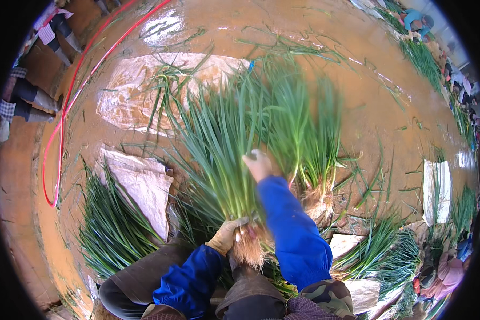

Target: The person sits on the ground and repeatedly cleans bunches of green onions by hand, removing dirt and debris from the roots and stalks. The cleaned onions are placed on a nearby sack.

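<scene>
My left hand [226, 236], in a pale glove, grips a thick bunch of green onions [224, 160] just above its roots [250, 248]. The bunch stands roughly upright between my knees, leaves pointing away from me. My right hand [258, 162], blurred by motion, is at the right side of the leaves; whether its fingers hold any of them cannot be made out. Just beyond it to the right, more green onions [320, 152] stand with roots on the wet ground, their leaves blurred.
A muddy woven sack [132, 96] lies ahead, a folded sack [144, 184] nearer left beside piled green onions [108, 224]. Another pile [372, 248] lies right. A red hose [61, 152] loops at left. People stand far left; others sit or bend along the right edge.
</scene>
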A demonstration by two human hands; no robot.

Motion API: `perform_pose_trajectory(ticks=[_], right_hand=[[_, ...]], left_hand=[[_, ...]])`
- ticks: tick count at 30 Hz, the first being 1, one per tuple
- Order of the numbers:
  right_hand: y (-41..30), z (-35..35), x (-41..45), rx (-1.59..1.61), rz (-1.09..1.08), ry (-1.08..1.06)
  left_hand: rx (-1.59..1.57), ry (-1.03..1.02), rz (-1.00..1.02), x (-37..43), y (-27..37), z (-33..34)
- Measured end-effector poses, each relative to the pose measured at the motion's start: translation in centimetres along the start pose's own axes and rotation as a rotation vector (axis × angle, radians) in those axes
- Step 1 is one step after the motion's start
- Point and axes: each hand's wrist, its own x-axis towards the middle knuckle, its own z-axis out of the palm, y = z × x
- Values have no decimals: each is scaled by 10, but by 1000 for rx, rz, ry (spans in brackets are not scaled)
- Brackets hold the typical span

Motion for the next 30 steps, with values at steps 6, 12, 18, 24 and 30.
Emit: perform_pose_trajectory(ticks=[6,12,18,24,30], right_hand=[[-4,-21,-35,327,197,-244],[-11,-44,-56,525,271,-102],[-2,-24,-34,370,289,-12],[-4,-33,-41,680,253,-96],[-30,-70,-85,920,588,-449]], left_hand=[[-123,57,-33,-11,18,22],[-116,-16,-56,-15,19,14],[-421,-155,-109,-16,2,-13],[-478,3,-169,-19,11,14],[-563,-65,-98,-17,30,34]])
